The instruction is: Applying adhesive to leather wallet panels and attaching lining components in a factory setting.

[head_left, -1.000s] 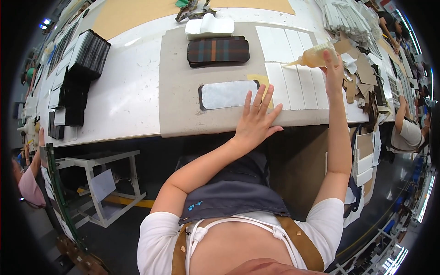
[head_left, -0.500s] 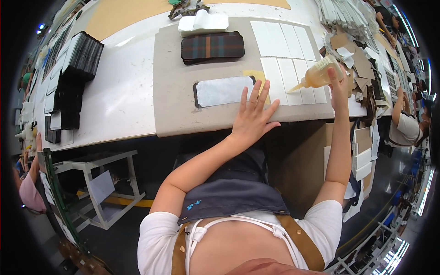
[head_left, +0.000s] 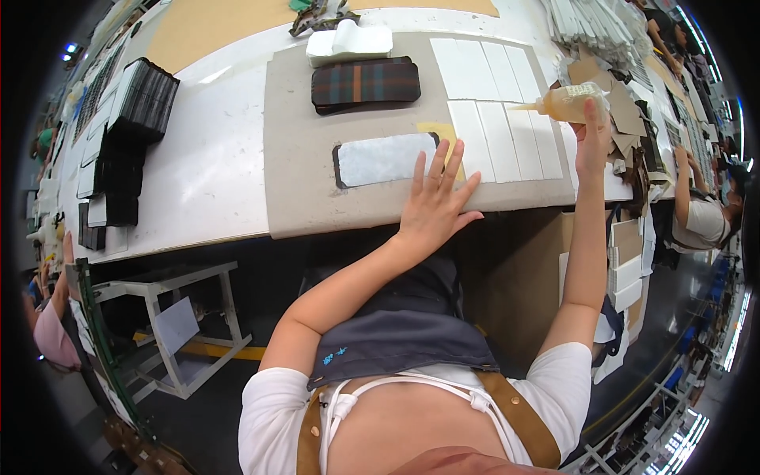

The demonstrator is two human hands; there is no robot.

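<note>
Bottle [head_left: 570,104] in the right hand, nozzle over white strips

The right hand [head_left: 592,136] grasped the bottle around its body, well apart from the left hand and farther from the person's torso. The bottle lay tipped on its side in that grip, its narrow nozzle aimed left across the strips [head_left: 499,146]. These were laid out in 2 rows, and the nozzle tip sat over the nearer row, close to its far end; whether it touched a strip could not be told.

The left hand [head_left: 431,203] was palm down with its fingers spread, closed around nothing. Its fingertips reached over the right end of a pale panel [head_left: 384,162] with dark ends and over part of the yellow paper [head_left: 431,127]. How firmly it pressed, if at all, could not be told. The strips lay just to the right of this hand, between it and the bottle.

Panel, paper and strips all rested on a grey board [head_left: 301,206] on the white table [head_left: 214,182]. Beyond the panel lay a plaid stack [head_left: 366,84], with a white block [head_left: 350,47] just behind it. Dark-sided piles [head_left: 142,103] stood far to the left, well away from both hands. Brown scraps [head_left: 627,113] lay to the right, near the bottle.
</note>
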